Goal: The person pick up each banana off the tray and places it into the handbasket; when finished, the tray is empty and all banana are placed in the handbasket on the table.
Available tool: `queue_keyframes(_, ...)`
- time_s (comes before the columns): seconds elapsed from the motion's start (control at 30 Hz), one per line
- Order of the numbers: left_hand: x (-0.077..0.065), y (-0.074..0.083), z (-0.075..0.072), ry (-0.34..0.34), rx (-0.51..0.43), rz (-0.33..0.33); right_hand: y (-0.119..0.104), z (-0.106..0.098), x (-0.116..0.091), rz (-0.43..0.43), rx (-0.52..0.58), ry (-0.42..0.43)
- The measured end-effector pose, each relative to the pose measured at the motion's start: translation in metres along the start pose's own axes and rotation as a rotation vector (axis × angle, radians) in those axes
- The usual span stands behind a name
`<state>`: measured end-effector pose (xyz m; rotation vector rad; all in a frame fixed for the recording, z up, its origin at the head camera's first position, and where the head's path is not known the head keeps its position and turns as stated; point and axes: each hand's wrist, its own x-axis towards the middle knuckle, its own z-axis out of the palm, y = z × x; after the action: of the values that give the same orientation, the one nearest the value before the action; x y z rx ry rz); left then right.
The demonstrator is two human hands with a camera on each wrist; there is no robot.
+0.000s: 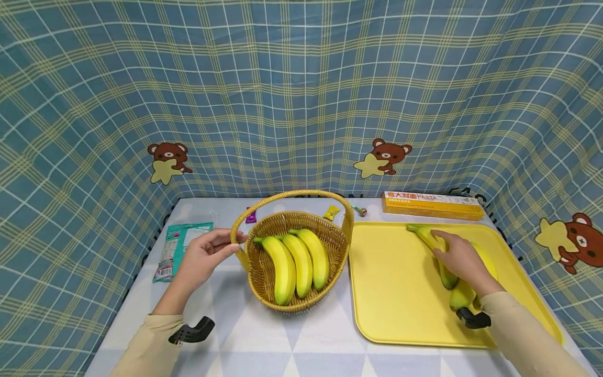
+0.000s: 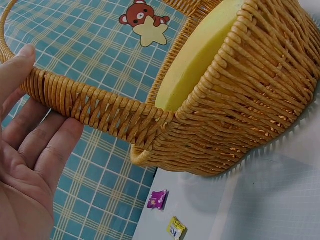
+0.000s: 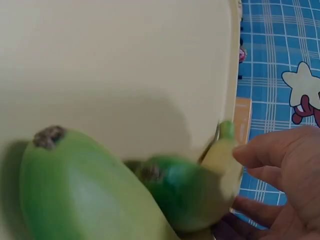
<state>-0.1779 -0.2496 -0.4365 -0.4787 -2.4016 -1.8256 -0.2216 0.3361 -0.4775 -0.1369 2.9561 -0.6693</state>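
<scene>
A wicker basket (image 1: 334, 246) stands mid-table and holds three yellow bananas (image 1: 303, 264) side by side. My left hand (image 1: 202, 256) pinches the left side of its arched handle (image 2: 95, 102), thumb on one face and fingers on the other. To the right lies a yellow tray (image 1: 391, 283) with several bananas. Over the tray, my right hand (image 1: 459, 256) holds a banana (image 1: 424, 235) between thumb and fingers near its stem half. Other bananas (image 1: 464, 296) lie under and beside that hand, partly hidden by it. In the right wrist view a green-tipped banana (image 3: 90, 190) is close to the camera.
A pasta box (image 1: 431, 205) sits behind the tray. Purple (image 1: 252, 215) and yellow (image 1: 332, 212) candies and a small lollipop (image 1: 361, 211) lie behind the basket. At the left is a teal packet (image 1: 171, 251). Plaid cloth (image 1: 301, 104) walls the table's back and sides.
</scene>
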Motion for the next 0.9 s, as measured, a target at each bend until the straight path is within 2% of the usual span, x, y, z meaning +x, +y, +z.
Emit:
queue_keyframes(0.17,0.0,0.0,0.0,0.003,0.004,-0.001,0.003,0.004,0.001,-0.033,-0.016,-0.052)
queue_keyframes(0.33,0.0,-0.002,-0.001,-0.002,-0.002,0.01,0.001,0.005,0.0,-0.011,-0.034,-0.103)
queue_keyframes(0.57,0.0,-0.004,0.0,-0.01,-0.011,0.032,-0.006,0.004,-0.006,-0.003,-0.024,-0.093)
queue_keyframes(0.73,0.0,-0.004,0.001,-0.017,-0.019,0.037,-0.019,-0.001,-0.015,-0.054,-0.02,-0.068)
queue_keyframes(0.9,0.0,-0.004,-0.001,-0.014,-0.014,0.039,-0.042,-0.012,-0.028,-0.117,-0.001,-0.084)
